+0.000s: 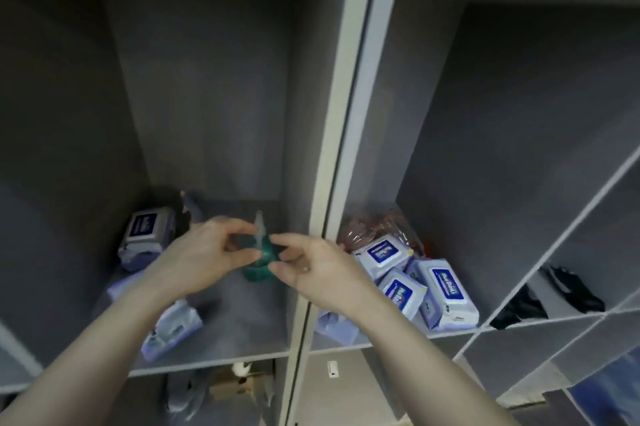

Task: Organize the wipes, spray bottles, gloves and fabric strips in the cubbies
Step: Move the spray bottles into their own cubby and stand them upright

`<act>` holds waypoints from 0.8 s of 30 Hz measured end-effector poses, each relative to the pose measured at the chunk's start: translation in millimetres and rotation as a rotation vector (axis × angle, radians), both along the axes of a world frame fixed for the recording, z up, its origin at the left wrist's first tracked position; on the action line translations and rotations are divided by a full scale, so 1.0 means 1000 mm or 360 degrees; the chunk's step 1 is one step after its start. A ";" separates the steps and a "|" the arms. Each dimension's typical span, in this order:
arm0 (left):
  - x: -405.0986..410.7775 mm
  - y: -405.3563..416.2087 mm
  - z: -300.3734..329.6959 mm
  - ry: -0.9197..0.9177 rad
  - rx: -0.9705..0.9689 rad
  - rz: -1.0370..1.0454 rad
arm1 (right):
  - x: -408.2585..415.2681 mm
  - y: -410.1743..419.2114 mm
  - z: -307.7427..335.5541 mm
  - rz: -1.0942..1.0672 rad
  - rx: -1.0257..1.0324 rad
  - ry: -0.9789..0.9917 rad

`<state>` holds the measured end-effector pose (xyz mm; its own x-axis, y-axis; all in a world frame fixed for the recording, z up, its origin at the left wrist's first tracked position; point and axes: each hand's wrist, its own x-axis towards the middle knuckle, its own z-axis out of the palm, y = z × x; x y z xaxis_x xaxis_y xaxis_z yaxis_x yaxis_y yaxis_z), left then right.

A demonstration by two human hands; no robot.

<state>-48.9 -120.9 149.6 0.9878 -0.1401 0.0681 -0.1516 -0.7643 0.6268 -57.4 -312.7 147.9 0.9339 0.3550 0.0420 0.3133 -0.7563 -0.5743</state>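
Both hands — left (211,252), right (304,269) — pinched a green spray bottle (261,257) over the left cubby's (242,332) floor. Wipes (420,281) filled the middle cubby, yet packs (147,235) lay loose beside the bottle — sorting looked about half done.

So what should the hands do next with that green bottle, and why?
Probably set the green spray bottle upright on the cubby floor. Both the left hand and right hand are around it, low in the cubby, with bare floor just beneath. The grip itself is too blurred to tell.
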 end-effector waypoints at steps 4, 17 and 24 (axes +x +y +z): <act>-0.047 -0.057 -0.001 -0.0076 -0.0219 0.0007 | -0.029 -0.077 0.008 0.0072 -0.0018 -0.0098; -0.022 -0.221 -0.044 -0.0166 -0.0132 0.0029 | -0.012 -0.257 -0.025 -0.0230 -0.0083 0.0091; 0.065 -0.232 -0.063 0.0020 -0.0219 0.0096 | 0.055 -0.308 -0.059 -0.0347 -0.0130 0.0083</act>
